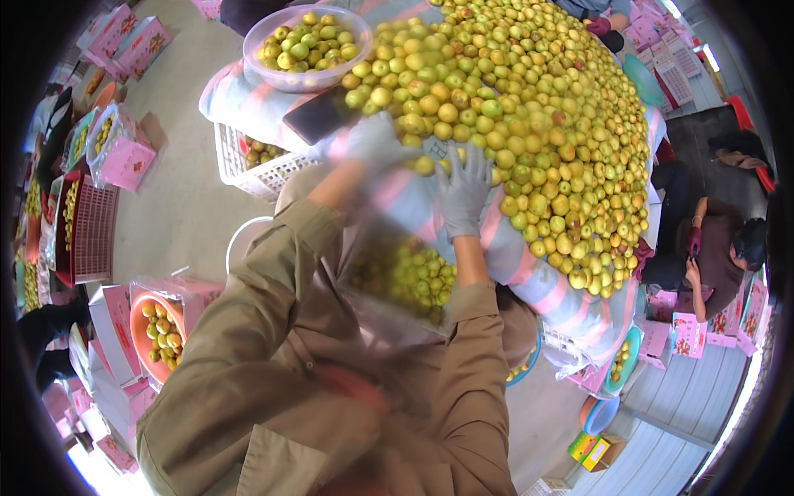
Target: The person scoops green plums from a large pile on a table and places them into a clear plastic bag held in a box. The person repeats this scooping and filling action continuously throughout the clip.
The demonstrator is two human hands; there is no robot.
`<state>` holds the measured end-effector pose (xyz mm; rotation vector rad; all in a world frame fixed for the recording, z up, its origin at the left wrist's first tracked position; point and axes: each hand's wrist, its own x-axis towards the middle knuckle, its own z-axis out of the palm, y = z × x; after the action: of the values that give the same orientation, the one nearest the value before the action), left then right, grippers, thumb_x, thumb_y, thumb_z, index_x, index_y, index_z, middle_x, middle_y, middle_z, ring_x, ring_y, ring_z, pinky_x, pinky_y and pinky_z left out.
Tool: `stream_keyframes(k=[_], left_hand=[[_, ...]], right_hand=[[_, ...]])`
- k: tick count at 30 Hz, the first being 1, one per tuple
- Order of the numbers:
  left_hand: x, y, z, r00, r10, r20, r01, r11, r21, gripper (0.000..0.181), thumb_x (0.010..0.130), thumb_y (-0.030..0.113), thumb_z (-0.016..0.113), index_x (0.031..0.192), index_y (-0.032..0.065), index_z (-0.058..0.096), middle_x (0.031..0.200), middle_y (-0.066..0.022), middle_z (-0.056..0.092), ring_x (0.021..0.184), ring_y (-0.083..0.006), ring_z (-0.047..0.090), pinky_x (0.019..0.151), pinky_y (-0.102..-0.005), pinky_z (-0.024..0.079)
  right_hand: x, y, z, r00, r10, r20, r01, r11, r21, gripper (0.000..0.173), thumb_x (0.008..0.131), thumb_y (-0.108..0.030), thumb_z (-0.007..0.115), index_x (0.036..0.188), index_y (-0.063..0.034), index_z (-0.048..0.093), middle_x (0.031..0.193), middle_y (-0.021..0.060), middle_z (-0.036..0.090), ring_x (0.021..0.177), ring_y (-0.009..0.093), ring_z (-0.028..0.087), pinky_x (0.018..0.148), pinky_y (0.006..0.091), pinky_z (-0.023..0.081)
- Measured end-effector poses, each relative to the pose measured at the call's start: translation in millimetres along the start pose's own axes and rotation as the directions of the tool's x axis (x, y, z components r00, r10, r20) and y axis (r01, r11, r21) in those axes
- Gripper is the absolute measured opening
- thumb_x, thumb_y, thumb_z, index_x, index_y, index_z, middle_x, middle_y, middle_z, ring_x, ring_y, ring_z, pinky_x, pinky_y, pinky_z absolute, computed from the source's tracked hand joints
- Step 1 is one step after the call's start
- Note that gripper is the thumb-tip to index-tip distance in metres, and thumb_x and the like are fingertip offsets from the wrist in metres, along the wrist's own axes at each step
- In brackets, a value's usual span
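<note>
A large heap of yellow-green fruit [533, 124], seemingly jujubes, covers a table spread with a striped pink and blue blanket [403, 198]. My left hand [375, 141], in a pale glove and blurred, is at the near edge of the heap beside a dark flat phone-like object [316, 118]. My right hand [464, 186], also gloved, rests with fingers spread and fingertips touching fruit at the heap's near edge. A small grey piece bearing letters [436, 149] lies between the hands. Below them, at my lap, an open container holds green fruit [425, 276].
A clear plastic bowl of fruit [307, 80] stands at the table's far left corner, above a white plastic basket [267, 180]. An orange basin [158, 335] and pink cartons [127, 164] are on the left. Another person [713, 254] sits at the right.
</note>
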<state>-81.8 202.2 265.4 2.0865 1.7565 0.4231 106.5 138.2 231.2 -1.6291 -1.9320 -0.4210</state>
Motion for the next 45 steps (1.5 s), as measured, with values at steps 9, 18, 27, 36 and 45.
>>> stream_keyframes(k=[9,18,27,36,45], left_hand=[[-7.8,51.2,35.6,0.988,-0.08,-0.134,0.051,0.976,-0.21,0.088,0.058,0.058,0.075,0.114,-0.0038,0.045,0.114,-0.0258,0.047,0.101,-0.04,0.053,0.087,-0.0433,0.045],[-3.1,70.2,62.3,0.964,-0.185,-0.189,0.046,0.82,-0.57,0.07,0.074,0.048,0.066,0.123,0.0028,0.045,0.12,-0.0177,0.048,0.112,-0.033,0.046,0.094,-0.0415,0.04],[-2.0,65.9,43.4,0.932,-0.023,0.362,0.341,-0.286,-0.895,0.053,0.088,0.044,0.055,0.124,0.0062,0.045,0.116,-0.0103,0.053,0.103,-0.0219,0.053,0.087,-0.0342,0.047],[14.1,67.3,102.0,0.904,0.157,0.398,0.409,-0.587,-0.698,0.056,0.085,0.029,0.06,0.133,0.0079,0.039,0.12,-0.0136,0.053,0.108,-0.0269,0.053,0.095,-0.0364,0.043],[-10.4,72.1,94.9,0.922,0.243,0.3,0.385,-0.52,-0.763,0.047,0.089,0.04,0.053,0.125,0.0086,0.047,0.116,-0.0113,0.055,0.105,-0.0255,0.055,0.095,-0.0372,0.044]], right_hand=[[-32.8,19.7,-10.0,0.948,0.319,-0.011,-0.298,0.896,0.33,0.059,0.081,-0.03,0.065,0.128,-0.0015,0.045,0.133,0.0251,0.04,0.123,0.04,0.038,0.104,0.0457,0.031],[-28.0,12.1,-15.7,0.845,0.531,0.064,-0.469,0.678,0.566,0.05,0.092,-0.028,0.052,0.13,0.0017,0.041,0.138,0.023,0.035,0.132,0.035,0.03,0.107,0.0399,0.028],[-8.8,37.2,-8.7,0.721,0.639,0.267,-0.588,0.36,0.725,0.049,0.095,-0.036,0.046,0.124,0.0031,0.048,0.13,0.0173,0.046,0.119,0.026,0.044,0.099,0.0347,0.035],[10.1,26.2,-34.7,0.675,0.505,0.537,-0.612,-0.021,0.79,0.059,0.096,-0.048,0.039,0.132,-0.0015,0.043,0.137,0.0121,0.041,0.124,0.022,0.04,0.103,0.0319,0.032],[-10.0,17.1,-35.6,0.68,0.5,0.536,-0.446,-0.298,0.844,0.057,0.097,-0.046,0.038,0.131,-0.0012,0.044,0.132,0.0133,0.044,0.121,0.021,0.043,0.104,0.0327,0.033]])
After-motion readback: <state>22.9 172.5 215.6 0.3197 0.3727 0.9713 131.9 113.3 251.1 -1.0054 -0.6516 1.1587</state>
